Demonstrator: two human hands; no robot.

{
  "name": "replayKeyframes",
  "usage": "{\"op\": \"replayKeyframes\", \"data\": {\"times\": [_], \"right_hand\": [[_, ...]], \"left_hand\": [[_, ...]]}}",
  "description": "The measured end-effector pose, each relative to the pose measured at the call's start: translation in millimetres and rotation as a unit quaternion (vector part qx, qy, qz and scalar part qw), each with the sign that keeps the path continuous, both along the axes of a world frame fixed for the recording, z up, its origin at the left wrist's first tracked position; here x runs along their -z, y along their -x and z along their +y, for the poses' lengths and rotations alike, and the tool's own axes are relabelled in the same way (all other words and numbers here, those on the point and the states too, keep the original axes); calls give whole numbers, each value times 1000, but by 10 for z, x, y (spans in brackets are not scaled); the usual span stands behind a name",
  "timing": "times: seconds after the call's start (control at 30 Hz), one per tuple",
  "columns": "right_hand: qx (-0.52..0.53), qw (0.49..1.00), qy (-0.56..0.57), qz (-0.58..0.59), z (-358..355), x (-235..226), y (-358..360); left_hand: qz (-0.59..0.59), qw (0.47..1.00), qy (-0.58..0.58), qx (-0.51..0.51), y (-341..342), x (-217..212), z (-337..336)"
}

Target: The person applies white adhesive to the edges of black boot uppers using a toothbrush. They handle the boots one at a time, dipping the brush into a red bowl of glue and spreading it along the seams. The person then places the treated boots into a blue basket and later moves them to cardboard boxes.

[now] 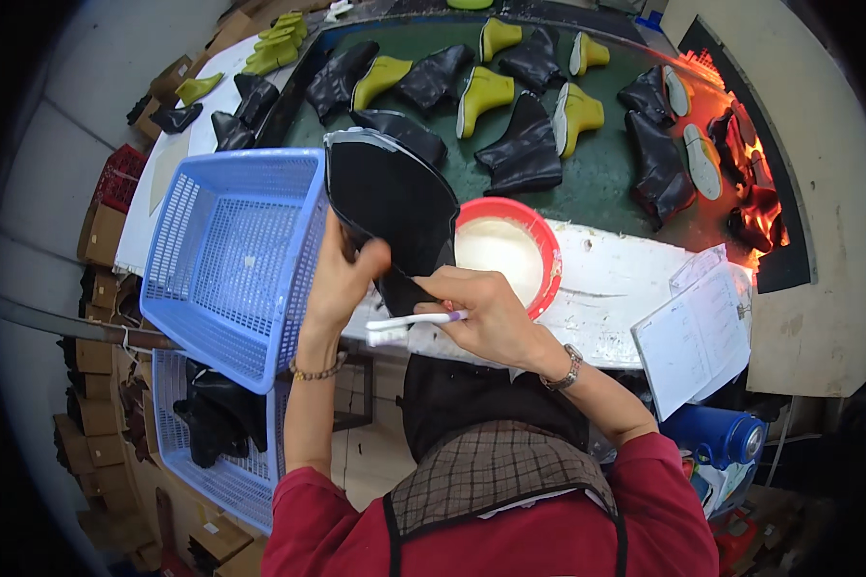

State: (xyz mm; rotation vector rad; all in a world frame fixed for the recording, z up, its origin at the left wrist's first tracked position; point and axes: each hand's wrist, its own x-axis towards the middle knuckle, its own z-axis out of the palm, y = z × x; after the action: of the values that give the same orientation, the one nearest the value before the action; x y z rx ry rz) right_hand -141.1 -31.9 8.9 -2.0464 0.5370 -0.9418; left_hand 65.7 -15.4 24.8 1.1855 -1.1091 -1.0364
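A black boot upper (pixel 394 207), its wide opening edged with a pale strip, hangs before me above the white table edge. My left hand (pixel 332 288) grips its left side, thumb in front and the other fingers partly hidden behind it. My right hand (pixel 486 306) is closed around a white and purple toothbrush (pixel 419 325), bristles pointing down and left. The fingertips of that hand also touch the upper's lower right edge. Just beyond my right hand stands a red bowl (pixel 554 260) with a cream-white paste or liquid in it.
A blue plastic basket (pixel 284 332) sits at left, with another basket (pixel 168 423) holding black pieces below. On the green belt (pixel 601 188) lie black boot uppers and yellow wedge soles (pixel 577 115). An orange-glowing heater opening (pixel 741 125) is right; papers (pixel 688 332) overhang the table edge.
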Motion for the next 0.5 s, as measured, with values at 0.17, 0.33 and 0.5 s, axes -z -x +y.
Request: {"op": "replayKeyframes", "data": {"times": [0.17, 0.33, 0.5], "right_hand": [[-15, 999, -28, -40, -85, -175, 105], [82, 997, -2, -13, -184, -325, 350], [278, 871, 198, 353, -481, 203, 988]], "left_hand": [[-185, 977, 104, 30, 222, 303, 292], [-291, 947, 109, -84, 251, 356, 363], [-303, 947, 91, -59, 77, 320, 469]]}}
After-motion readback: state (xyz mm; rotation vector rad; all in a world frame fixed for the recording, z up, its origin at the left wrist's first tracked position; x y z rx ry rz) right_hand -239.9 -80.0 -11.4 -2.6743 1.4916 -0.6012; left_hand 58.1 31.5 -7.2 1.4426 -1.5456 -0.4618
